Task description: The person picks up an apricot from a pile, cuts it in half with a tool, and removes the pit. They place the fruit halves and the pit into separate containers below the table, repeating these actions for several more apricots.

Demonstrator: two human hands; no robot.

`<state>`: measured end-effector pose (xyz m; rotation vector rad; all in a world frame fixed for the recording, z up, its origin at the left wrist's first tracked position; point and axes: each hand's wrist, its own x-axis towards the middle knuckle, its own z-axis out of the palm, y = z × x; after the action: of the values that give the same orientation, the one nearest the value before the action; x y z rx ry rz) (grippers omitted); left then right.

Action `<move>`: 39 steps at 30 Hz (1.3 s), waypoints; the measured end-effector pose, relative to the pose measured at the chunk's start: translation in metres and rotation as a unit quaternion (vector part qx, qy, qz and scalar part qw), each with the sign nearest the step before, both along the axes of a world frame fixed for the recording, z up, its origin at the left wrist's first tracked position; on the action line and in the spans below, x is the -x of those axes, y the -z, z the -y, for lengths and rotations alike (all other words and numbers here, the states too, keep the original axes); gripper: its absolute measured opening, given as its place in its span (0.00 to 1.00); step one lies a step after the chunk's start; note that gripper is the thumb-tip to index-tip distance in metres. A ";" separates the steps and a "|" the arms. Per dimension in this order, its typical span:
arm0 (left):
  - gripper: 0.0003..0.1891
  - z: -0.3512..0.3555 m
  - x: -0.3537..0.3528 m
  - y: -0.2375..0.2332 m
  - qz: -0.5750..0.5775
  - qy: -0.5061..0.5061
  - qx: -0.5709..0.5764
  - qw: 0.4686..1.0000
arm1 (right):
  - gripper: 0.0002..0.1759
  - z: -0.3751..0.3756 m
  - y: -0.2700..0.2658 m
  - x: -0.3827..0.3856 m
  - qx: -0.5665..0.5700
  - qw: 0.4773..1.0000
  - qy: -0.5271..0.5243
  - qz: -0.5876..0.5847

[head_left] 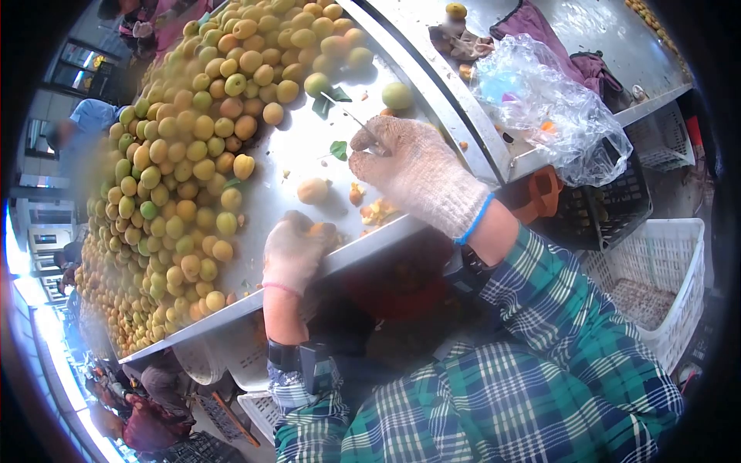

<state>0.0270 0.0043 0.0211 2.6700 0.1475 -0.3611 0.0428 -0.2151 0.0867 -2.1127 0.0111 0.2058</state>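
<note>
My right hand (421, 166), in a knitted work glove with a blue cuff, is closed around a small knife (356, 119). Its thin blade points up and left over the metal table. My left hand (296, 251), gloved with a pink cuff, is curled low at the table's near edge; a bit of orange shows by its fingers, but what they grip is hidden. Between the hands lie a pale apricot (312, 190) and a heap of cut apricot pieces (378, 211). A green leaf (339, 150) rests near the knife hand, and a greenish apricot (397, 96) sits beyond it.
A large pile of apricots (185, 147) covers the table's left side. To the right are a clear plastic bag (540, 108), a purple cloth (532, 31), a black crate (617, 202) and a white crate (679, 289). Other people are at the left, including one in blue (94, 116).
</note>
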 end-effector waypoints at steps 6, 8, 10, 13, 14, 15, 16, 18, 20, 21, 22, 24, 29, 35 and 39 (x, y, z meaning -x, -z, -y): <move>0.18 -0.004 0.002 -0.020 0.013 -0.123 0.312 0.942 | 0.18 0.005 0.002 -0.003 -0.026 0.999 0.019 0.034; 0.18 -0.009 0.001 -0.025 0.006 -0.139 0.326 0.935 | 0.18 0.006 -0.003 -0.002 -0.041 0.999 0.015 -0.009; 0.18 -0.015 0.001 -0.024 -0.004 -0.166 0.399 0.902 | 0.18 0.005 0.000 -0.003 -0.039 0.999 0.017 -0.002; 0.18 -0.016 0.004 -0.024 0.008 -0.181 0.480 0.858 | 0.19 0.005 0.000 -0.003 -0.065 0.998 0.020 -0.015; 0.19 -0.016 0.004 -0.024 0.006 -0.195 0.525 0.828 | 0.19 0.005 -0.002 -0.002 -0.091 0.995 0.020 -0.036; 0.19 -0.017 0.004 -0.024 -0.001 -0.212 0.536 0.817 | 0.19 0.006 -0.004 -0.002 -0.091 0.995 0.019 -0.035; 0.19 -0.017 0.003 -0.024 0.000 -0.213 0.536 0.817 | 0.19 0.006 -0.012 -0.001 -0.118 0.990 0.012 -0.075; 0.21 -0.017 0.003 -0.024 -0.008 -0.227 0.556 0.800 | 0.19 0.005 -0.013 -0.002 -0.144 0.983 0.002 -0.116; 0.21 -0.017 0.003 -0.024 -0.007 -0.230 0.563 0.794 | 0.19 0.000 0.001 -0.005 -0.082 0.994 -0.012 -0.070; 0.21 -0.018 0.003 -0.024 -0.009 -0.232 0.571 0.787 | 0.19 -0.002 0.006 -0.005 -0.082 0.994 -0.013 -0.070; 0.21 -0.018 0.003 -0.024 -0.009 -0.233 0.571 0.787 | 0.16 -0.004 0.008 -0.005 -0.098 0.994 -0.006 -0.050; 0.21 -0.020 0.003 -0.024 -0.019 -0.240 0.594 0.767 | 0.13 -0.006 0.007 -0.004 -0.112 0.993 -0.002 -0.030; 0.16 -0.044 0.005 -0.039 -0.022 -0.313 0.725 0.613 | 0.15 -0.011 -0.005 0.000 -0.235 0.967 0.038 -0.088; 0.14 -0.154 0.089 -0.073 0.118 -0.283 0.814 0.494 | 0.13 -0.031 -0.006 0.002 -0.241 0.968 0.027 -0.064; 0.11 -0.224 0.194 -0.073 0.199 -0.435 0.727 0.492 | 0.13 -0.038 -0.017 0.014 -0.308 0.947 0.034 -0.089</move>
<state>-0.1669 0.2281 0.0938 0.6638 0.6409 0.3854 0.0287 -0.1774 0.1039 -1.4634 0.1133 0.3132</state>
